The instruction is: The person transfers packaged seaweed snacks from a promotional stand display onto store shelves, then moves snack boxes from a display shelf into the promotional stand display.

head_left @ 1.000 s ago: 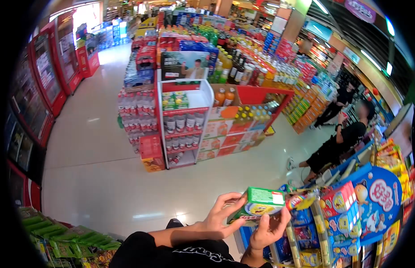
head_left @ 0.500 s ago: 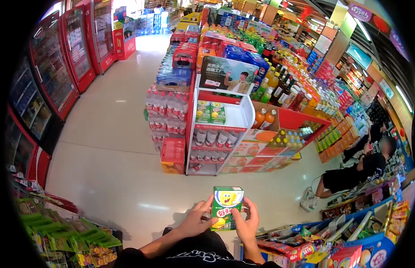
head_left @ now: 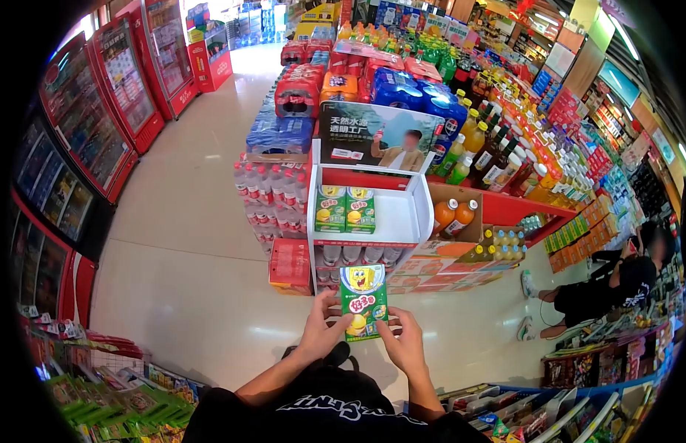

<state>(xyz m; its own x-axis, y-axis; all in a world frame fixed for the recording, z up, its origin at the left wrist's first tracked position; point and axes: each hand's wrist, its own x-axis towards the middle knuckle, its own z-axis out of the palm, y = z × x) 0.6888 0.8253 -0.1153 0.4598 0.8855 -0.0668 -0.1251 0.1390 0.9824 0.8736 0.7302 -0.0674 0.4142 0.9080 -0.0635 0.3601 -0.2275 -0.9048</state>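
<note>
Item: one green box (head_left: pixel 364 303) with a yellow cartoon face, upright, front toward me; lower centre of the frame, ahead of a white rack (head_left: pixel 425 214).
Left hand (head_left: pixel 324 325): fingers gripping the box's left edge, thumb at its front.
Right hand (head_left: pixel 404 340): thumb pressed to the lower right front; I take the half-hidden fingers as closed on that edge.
Step in hand, as I judge it from my distant post: a two-handed hold, box raised. Moving it calls for even pressure at both sides and a level base.
Matching stock: two green boxes (head_left: pixel 345 210), side by side, left part of the rack's top shelf; white surface shows to their right.
Edges: raised rack sides; a red carton (head_left: pixel 290 266) left of the rack; a snack display (head_left: pixel 571 413), lower right.
Room: pale floor (head_left: pixel 180 221), left of centre. Depth between box and rack: I cannot tell.
</note>
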